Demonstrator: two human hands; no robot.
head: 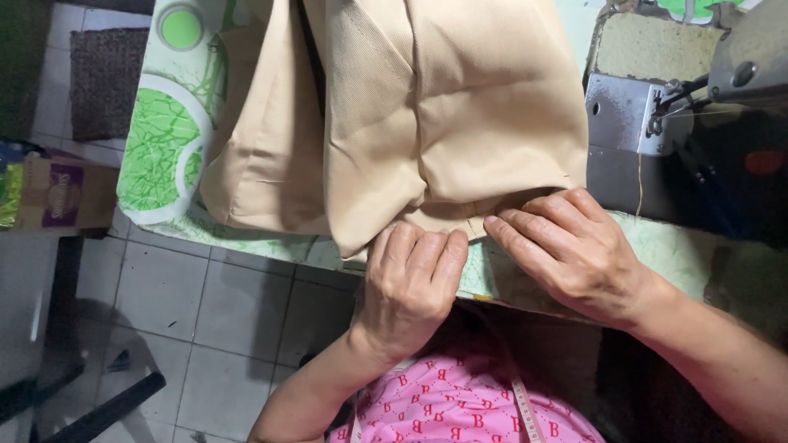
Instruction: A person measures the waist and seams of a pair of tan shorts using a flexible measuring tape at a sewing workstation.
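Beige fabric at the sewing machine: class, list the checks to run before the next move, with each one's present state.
1. Left hand gripping the beige fabric edge: ok.
2. Right hand fingers pressing the fold flat: ok.
3. Both hands away from the sewing machine needle: ok.
4. Fabric edge under the presser foot: not ok; it lies beside the machine.
5. Thread threaded through the needle: cannot tell.

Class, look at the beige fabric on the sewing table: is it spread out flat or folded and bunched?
Folded and bunched. The beige fabric lies in overlapping layers with creases, and the left hand and right hand press its near edge.
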